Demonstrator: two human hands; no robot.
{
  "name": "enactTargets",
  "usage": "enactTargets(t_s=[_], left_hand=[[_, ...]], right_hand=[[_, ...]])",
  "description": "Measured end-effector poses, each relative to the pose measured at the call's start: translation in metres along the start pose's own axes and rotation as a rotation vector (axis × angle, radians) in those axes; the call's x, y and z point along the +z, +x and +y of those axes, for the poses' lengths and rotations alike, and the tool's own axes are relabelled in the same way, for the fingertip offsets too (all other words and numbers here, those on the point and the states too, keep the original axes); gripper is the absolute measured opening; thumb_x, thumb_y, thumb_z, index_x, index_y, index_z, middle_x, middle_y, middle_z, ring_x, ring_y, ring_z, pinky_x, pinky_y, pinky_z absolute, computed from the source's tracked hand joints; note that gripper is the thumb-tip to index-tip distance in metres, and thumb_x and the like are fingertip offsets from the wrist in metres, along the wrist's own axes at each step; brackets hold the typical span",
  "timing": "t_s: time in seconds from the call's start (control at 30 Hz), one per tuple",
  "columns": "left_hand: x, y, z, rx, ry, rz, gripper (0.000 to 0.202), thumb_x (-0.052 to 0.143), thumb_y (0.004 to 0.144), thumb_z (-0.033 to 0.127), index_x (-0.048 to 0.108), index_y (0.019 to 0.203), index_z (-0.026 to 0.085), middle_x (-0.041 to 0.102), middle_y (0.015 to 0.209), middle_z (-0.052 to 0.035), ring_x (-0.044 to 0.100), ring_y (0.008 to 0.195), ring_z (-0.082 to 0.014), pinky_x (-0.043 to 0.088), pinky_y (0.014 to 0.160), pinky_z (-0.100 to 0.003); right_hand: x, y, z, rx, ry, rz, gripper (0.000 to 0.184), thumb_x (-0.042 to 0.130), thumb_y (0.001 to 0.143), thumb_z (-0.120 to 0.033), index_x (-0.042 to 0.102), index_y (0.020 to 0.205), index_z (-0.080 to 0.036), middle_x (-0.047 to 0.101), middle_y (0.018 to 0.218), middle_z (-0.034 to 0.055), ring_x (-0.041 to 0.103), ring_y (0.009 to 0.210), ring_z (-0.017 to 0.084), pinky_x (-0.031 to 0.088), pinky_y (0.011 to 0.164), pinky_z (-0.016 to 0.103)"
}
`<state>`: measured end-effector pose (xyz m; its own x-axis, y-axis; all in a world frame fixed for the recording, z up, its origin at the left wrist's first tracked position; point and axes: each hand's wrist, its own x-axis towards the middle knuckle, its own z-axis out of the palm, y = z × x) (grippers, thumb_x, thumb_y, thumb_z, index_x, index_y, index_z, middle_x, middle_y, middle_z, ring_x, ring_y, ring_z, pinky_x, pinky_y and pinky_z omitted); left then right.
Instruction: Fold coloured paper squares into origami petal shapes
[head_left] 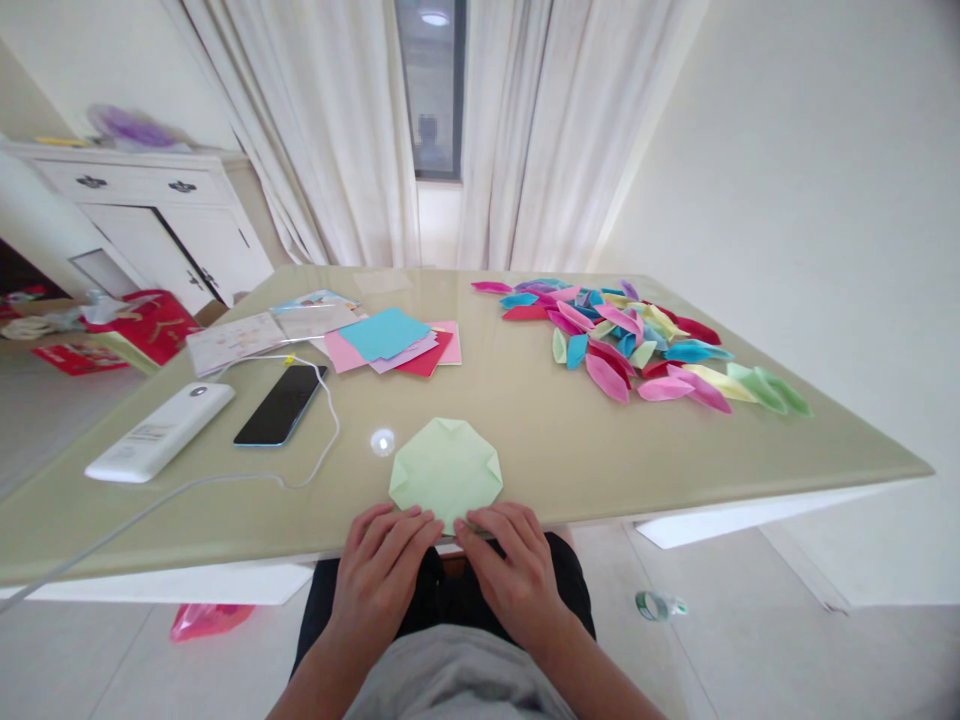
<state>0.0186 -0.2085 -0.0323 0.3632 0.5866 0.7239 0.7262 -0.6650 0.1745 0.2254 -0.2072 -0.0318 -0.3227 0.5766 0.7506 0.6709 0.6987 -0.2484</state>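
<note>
Where the pale green paper point(446, 462) lies: flat at the near edge of the counter point(570, 460), in the middle, its left, far and right corners folded inward.
Left hand point(386, 555): fingers close together and gently bent, tips on the paper's near left edge; whether they pinch it or only press it, I cannot tell.
Right hand point(514, 560): bent likewise, tips on the near right edge, near the left hand's; pinch or press, again I cannot tell.
Coloured sheets point(386, 333): a loose, overlapping stack beyond the green paper and a little left, blue uppermost, with pink, lilac and red showing beneath.
Printed sheets point(238, 343): just left of that stack, overlapping each other.
Phone point(279, 408): left of the green paper, screen dark.
White device point(161, 432): farther left, beside the phone.
White cable point(337, 428): curves around the phone's right side, then runs off to the near left.
Folded paper pieces point(607, 376): a many-coloured heap, far right on the counter, well apart from the hands.
Beyond: pale curtains point(337, 110) at the far side, a white cabinet point(139, 185) far left.
Floor: pink plastic point(210, 620) at near left.
</note>
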Motion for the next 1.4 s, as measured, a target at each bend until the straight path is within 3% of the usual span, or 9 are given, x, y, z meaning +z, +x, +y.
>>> enactTargets(t_s=[0.17, 0.23, 0.37, 0.5, 0.6, 0.73, 0.93, 1.1, 1.4], left_hand=[[-0.002, -0.001, -0.002, -0.017, -0.018, 0.003, 0.022, 0.058, 0.101, 0.006, 0.070, 0.114, 0.020, 0.080, 0.105, -0.0057, 0.071, 0.102, -0.0201, 0.049, 0.102, -0.042], [-0.004, -0.005, -0.004, -0.051, -0.047, 0.019, 0.021, 0.058, 0.100, 0.006, 0.069, 0.111, 0.020, 0.079, 0.103, -0.0056, 0.071, 0.102, -0.0195, 0.051, 0.104, -0.040], [-0.013, -0.015, -0.005, -0.189, -0.112, 0.051, 0.017, 0.055, 0.103, 0.012, 0.067, 0.111, 0.021, 0.077, 0.102, -0.0058, 0.071, 0.101, -0.0191, 0.055, 0.098, -0.033], [-0.022, -0.015, -0.001, -0.413, -0.141, 0.013, 0.016, 0.053, 0.106, 0.026, 0.068, 0.109, 0.024, 0.075, 0.098, -0.0029, 0.072, 0.092, -0.0172, 0.057, 0.084, -0.027], [-0.027, -0.007, 0.001, -0.536, -0.163, -0.020, 0.020, 0.051, 0.107, 0.037, 0.068, 0.109, 0.027, 0.076, 0.099, -0.0009, 0.073, 0.093, -0.0172, 0.056, 0.081, -0.026], [-0.030, 0.009, -0.007, -0.623, -0.132, -0.051, 0.027, 0.051, 0.105, 0.047, 0.068, 0.102, 0.026, 0.074, 0.093, -0.0014, 0.072, 0.085, -0.0199, 0.055, 0.075, -0.030], [-0.030, 0.025, -0.026, -0.709, -0.063, -0.125, 0.036, 0.043, 0.105, 0.052, 0.063, 0.093, 0.025, 0.070, 0.081, -0.0026, 0.067, 0.072, -0.0231, 0.051, 0.066, -0.034], [-0.025, 0.026, -0.033, -0.669, -0.044, -0.183, 0.034, 0.043, 0.106, 0.050, 0.064, 0.097, 0.025, 0.071, 0.084, -0.0029, 0.069, 0.076, -0.0237, 0.051, 0.071, -0.034], [-0.017, 0.029, -0.039, -0.575, 0.013, -0.236, 0.031, 0.057, 0.099, 0.050, 0.070, 0.107, 0.023, 0.069, 0.105, -0.0069, 0.069, 0.093, -0.0274, 0.053, 0.087, -0.041]], right_hand=[[-0.012, -0.006, 0.008, 0.044, 0.030, 0.006, 0.019, 0.068, 0.095, -0.008, 0.073, 0.110, -0.020, 0.076, 0.100, 0.0075, 0.069, 0.095, 0.021, 0.055, 0.090, 0.037], [-0.020, -0.007, 0.012, 0.055, 0.039, 0.006, 0.021, 0.071, 0.096, -0.017, 0.071, 0.117, -0.020, 0.076, 0.108, 0.0097, 0.069, 0.100, 0.023, 0.055, 0.093, 0.039], [-0.033, -0.005, 0.021, 0.048, 0.079, -0.134, 0.060, 0.075, 0.093, -0.051, 0.058, 0.141, -0.018, 0.073, 0.124, 0.0152, 0.067, 0.115, 0.030, 0.054, 0.100, 0.046], [-0.036, 0.001, 0.025, 0.133, 0.195, -0.203, 0.021, 0.062, 0.104, -0.023, 0.067, 0.124, -0.024, 0.076, 0.114, 0.0071, 0.068, 0.104, 0.022, 0.053, 0.095, 0.039], [-0.036, 0.013, 0.023, 0.279, 0.290, -0.208, 0.013, 0.059, 0.105, -0.021, 0.071, 0.104, -0.024, 0.074, 0.102, 0.0042, 0.067, 0.096, 0.021, 0.052, 0.088, 0.035], [-0.029, 0.040, 0.024, 0.436, 0.360, -0.300, 0.022, 0.055, 0.107, -0.024, 0.064, 0.088, -0.021, 0.067, 0.086, 0.0022, 0.063, 0.082, 0.018, 0.049, 0.075, 0.029], [-0.005, 0.067, 0.036, 0.464, 0.277, -0.369, 0.025, 0.051, 0.109, -0.027, 0.058, 0.086, -0.021, 0.063, 0.081, -0.0001, 0.061, 0.079, 0.018, 0.044, 0.073, 0.029], [0.004, 0.069, 0.039, 0.501, 0.187, -0.431, 0.024, 0.058, 0.106, -0.028, 0.058, 0.083, -0.021, 0.063, 0.079, -0.0012, 0.062, 0.075, 0.018, 0.042, 0.072, 0.029], [0.010, 0.065, 0.040, 0.482, 0.039, -0.382, 0.012, 0.074, 0.094, -0.022, 0.064, 0.099, -0.020, 0.064, 0.102, 0.0067, 0.066, 0.096, 0.024, 0.053, 0.088, 0.037]])
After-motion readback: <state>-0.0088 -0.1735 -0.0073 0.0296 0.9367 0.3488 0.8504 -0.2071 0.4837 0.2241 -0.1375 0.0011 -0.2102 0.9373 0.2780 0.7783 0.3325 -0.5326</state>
